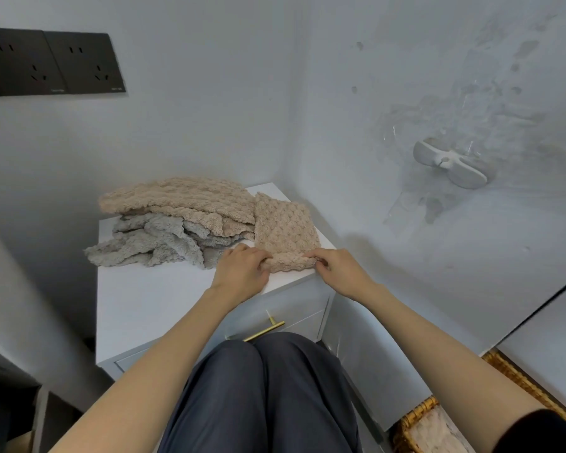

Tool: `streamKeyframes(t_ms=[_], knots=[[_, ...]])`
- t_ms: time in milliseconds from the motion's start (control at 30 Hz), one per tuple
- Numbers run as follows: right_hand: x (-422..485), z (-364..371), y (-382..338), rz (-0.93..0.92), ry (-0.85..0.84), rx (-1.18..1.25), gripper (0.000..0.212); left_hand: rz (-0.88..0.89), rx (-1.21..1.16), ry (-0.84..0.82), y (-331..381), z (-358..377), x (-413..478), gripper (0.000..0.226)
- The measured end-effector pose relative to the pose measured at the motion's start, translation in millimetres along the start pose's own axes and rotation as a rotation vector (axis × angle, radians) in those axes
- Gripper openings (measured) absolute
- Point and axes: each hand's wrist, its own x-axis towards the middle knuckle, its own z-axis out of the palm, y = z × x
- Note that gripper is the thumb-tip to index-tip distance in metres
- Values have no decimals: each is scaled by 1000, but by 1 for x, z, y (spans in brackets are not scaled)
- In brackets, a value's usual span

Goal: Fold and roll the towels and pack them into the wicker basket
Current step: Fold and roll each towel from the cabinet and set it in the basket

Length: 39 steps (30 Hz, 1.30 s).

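On the wall at far left sit two black wall sockets (51, 62). Below them, on the white tabletop (151, 299), a crumpled grey fluffy towel (151, 243) spills over the left edge, with a loose beige textured towel (183, 201) heaped on top of it. Just right of that pile lies a narrow folded beige waffle-textured towel (286, 230), stretched away from the person. Its near end is curled into a small roll at the tabletop's front edge. The left hand (241, 271) has its fingers (262, 256) curled onto the roll's left end. The right hand (340, 268) pinches the right end. Low down at far right, on the floor, stands a woven wicker basket (438, 420).
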Motion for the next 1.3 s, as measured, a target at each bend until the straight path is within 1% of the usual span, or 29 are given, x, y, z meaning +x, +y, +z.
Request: streamKeyframes(t_ms=[67, 133, 233, 267, 333, 400, 533, 633, 767, 867, 933, 1000, 1033, 1100, 1133, 1233, 1300], knots=[[1, 0, -1, 61, 11, 91, 33, -63, -32, 43, 2, 1, 1, 30], [2, -1, -1, 110, 30, 166, 30, -146, -105, 42, 3, 1, 3, 30], [4, -2, -1, 159, 39, 203, 19, -222, -233, 32, 0, 3, 5, 29], [5, -2, -1, 181, 40, 203, 15, -247, -271, 33, -1, 3, 5, 32], [6, -1, -2, 236, 32, 192, 16, -311, -311, 26, -3, 4, 7, 40], [7, 1, -2, 283, 6, 158, 16, -362, -288, -7, -1, 5, 10, 44], [8, 4, -3, 344, 13, 110, 23, -411, -252, -23, 4, 10, 14, 43], [12, 7, -5, 397, 53, 143, 26, -431, -227, -5, 5, 11, 15, 45], [14, 11, -3, 468, 143, 245, 25, -434, -214, 43, 2, 12, 15, 45], [13, 17, -2, 516, 236, 239, 31, -425, -208, 56, -2, 14, 15, 45], [12, 19, -3, 506, 280, 222, 35, -415, -207, 65, -3, 15, 16, 45], [12, 19, -6, 443, 336, 156, 34, -417, -203, 69, -2, 16, 17, 44], [12, 19, -9, 377, 381, 69, 29, -421, -205, 67, -2, 16, 17, 44], [12, 21, -17, 174, 480, -121, 19, -427, -207, 60, -2, 17, 18, 43], [12, 23, -23, 53, 502, -164, 21, -427, -208, 57, -3, 17, 18, 43], [7, 38, -40, -294, 414, -156, 25, -432, -209, 52, -3, 16, 18, 45], [4, 50, -45, -408, 344, -214, 31, -441, -205, 54, -2, 14, 18, 45]])
